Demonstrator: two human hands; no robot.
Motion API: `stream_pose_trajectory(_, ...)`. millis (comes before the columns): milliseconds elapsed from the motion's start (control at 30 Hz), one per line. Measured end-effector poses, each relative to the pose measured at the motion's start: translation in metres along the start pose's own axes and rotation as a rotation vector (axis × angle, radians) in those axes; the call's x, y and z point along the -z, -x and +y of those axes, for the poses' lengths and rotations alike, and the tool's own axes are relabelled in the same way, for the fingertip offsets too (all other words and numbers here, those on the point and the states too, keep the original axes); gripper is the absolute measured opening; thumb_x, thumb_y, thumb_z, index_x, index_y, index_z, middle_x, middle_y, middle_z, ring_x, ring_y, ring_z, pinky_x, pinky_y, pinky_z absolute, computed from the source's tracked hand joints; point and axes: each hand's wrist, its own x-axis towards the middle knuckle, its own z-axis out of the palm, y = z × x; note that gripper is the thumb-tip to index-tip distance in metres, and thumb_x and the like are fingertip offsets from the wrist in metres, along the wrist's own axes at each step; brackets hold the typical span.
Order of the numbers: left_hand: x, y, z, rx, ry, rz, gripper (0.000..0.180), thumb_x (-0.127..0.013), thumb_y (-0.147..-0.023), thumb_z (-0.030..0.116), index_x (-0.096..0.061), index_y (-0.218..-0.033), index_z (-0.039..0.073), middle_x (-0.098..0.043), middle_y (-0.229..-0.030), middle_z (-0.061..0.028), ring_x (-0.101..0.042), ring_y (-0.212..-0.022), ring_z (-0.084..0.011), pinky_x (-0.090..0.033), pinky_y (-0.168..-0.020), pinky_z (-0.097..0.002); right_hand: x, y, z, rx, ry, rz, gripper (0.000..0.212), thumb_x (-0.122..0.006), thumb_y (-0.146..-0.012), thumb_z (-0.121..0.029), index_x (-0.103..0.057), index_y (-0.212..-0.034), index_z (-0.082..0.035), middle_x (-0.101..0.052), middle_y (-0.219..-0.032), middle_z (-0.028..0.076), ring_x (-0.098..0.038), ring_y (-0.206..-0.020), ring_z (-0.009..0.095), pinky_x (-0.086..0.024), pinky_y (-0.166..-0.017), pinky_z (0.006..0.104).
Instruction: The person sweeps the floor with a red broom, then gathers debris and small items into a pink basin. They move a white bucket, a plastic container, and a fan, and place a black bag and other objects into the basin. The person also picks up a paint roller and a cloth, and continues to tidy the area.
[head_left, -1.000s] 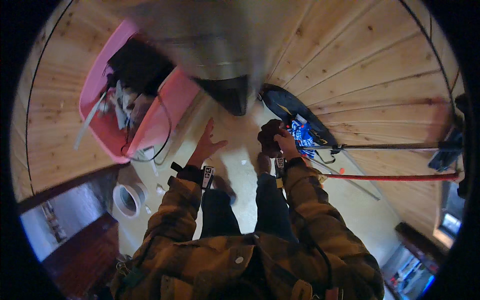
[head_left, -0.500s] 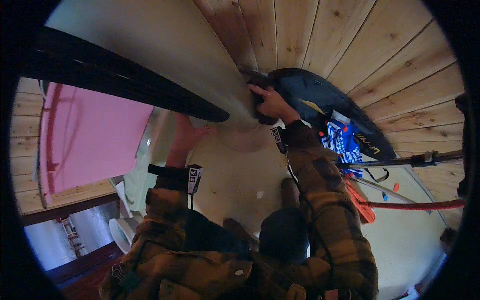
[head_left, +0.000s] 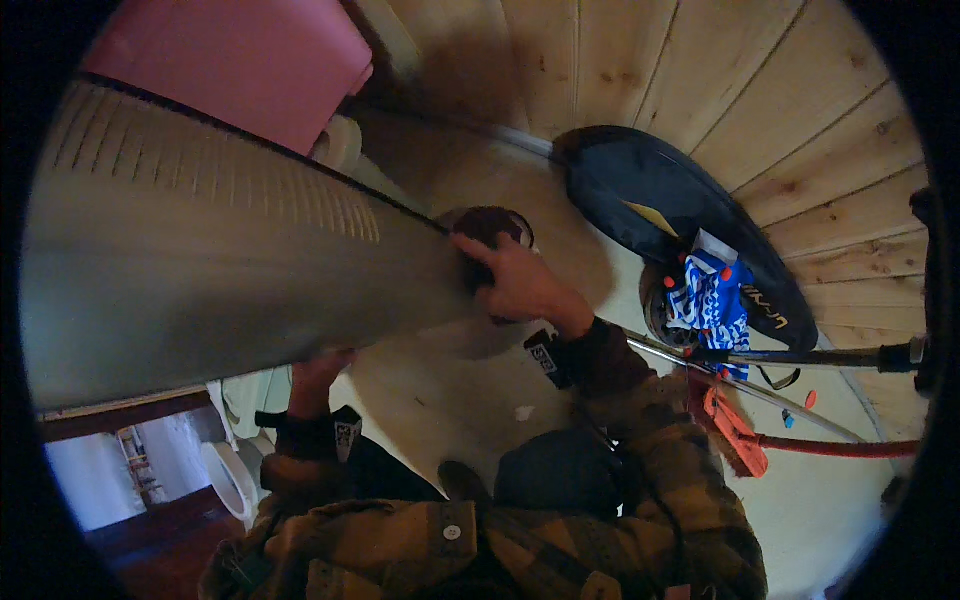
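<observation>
A tall, tilted grey casing (head_left: pixel 230 270) with a row of slits near its dark far edge fills the left side. My right hand (head_left: pixel 525 280) grips its narrow end at the right, index finger stretched along the corner and the other fingers bent. At the casing's near edge, my left hand (head_left: pixel 318 378) holds on from below, with its fingers partly hidden by the casing. Just beyond my right hand is a dark reddish, round-looking thing (head_left: pixel 490 225), partly covered; its kind is unclear.
Against the plank wall (head_left: pixel 640 60) at the right lies a black, rounded bag (head_left: pixel 640 180). A blue-and-white patterned cloth item (head_left: pixel 710 300), metal poles (head_left: pixel 800 358) and an orange-red tool (head_left: pixel 735 430) are beside it. A pink panel (head_left: pixel 240 60) stands at the far left, a white bowl-shaped rim (head_left: pixel 232 480) at the near left.
The casing has turned, so its slitted grey face shows instead of its black strip. My right hand has come nearer and left; my left hand has shifted nearer and left. The dark reddish thing now shows.
</observation>
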Motion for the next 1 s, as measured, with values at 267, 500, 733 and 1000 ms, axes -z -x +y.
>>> stream_pose_trajectory(267,0.055,0.077,0.009,0.374,0.205,-0.157,0.041,-0.076,-0.073,0.018,-0.061,-0.108,0.004,-0.062,-0.104,-0.0091,-0.056,-0.103,-0.0233,-0.047,-0.09,-0.0395,-0.023,0.011,-0.002,0.072,-0.09,-0.106,0.079,-0.064,-0.069,-0.021,-0.035,-0.142,-0.027,-0.051,-0.11,0.028,-0.057,-0.093,0.044,-0.048,-0.085,0.0452)
stream_pose_trajectory(500,0.044,0.041,0.017,0.252,0.216,-0.358,0.031,-0.071,-0.078,0.013,-0.061,-0.107,0.004,-0.061,-0.108,-0.0113,-0.057,-0.103,-0.0256,-0.046,-0.091,-0.0408,0.06,0.022,0.004,0.026,-0.664,-0.089,0.063,-0.058,-0.066,-0.002,-0.051,-0.129,-0.004,-0.06,-0.118,0.009,-0.055,-0.111,0.02,-0.043,-0.095,0.0327)
stream_pose_trajectory(733,0.028,0.047,0.014,0.524,0.645,-0.312,0.033,-0.072,-0.076,0.008,-0.061,-0.106,0.003,-0.063,-0.098,-0.0101,-0.061,-0.087,-0.0251,-0.049,-0.083,-0.0406,0.118,-0.022,0.013,0.095,-0.424,0.276,0.051,-0.052,-0.067,0.004,-0.058,-0.117,-0.003,-0.061,-0.113,0.007,-0.056,-0.106,0.017,-0.041,-0.094,0.0277)
stream_pose_trajectory(1000,0.038,0.113,0.022,0.766,0.451,-0.117,0.03,-0.07,-0.078,0.009,-0.061,-0.106,0.003,-0.064,-0.097,-0.0101,-0.061,-0.086,-0.0247,-0.05,-0.082,-0.0396,0.044,-0.245,0.055,0.471,0.205,0.473,0.055,-0.06,-0.074,-0.008,-0.053,-0.128,-0.01,-0.052,-0.128,0.017,-0.051,-0.116,0.035,-0.042,-0.098,0.0414)
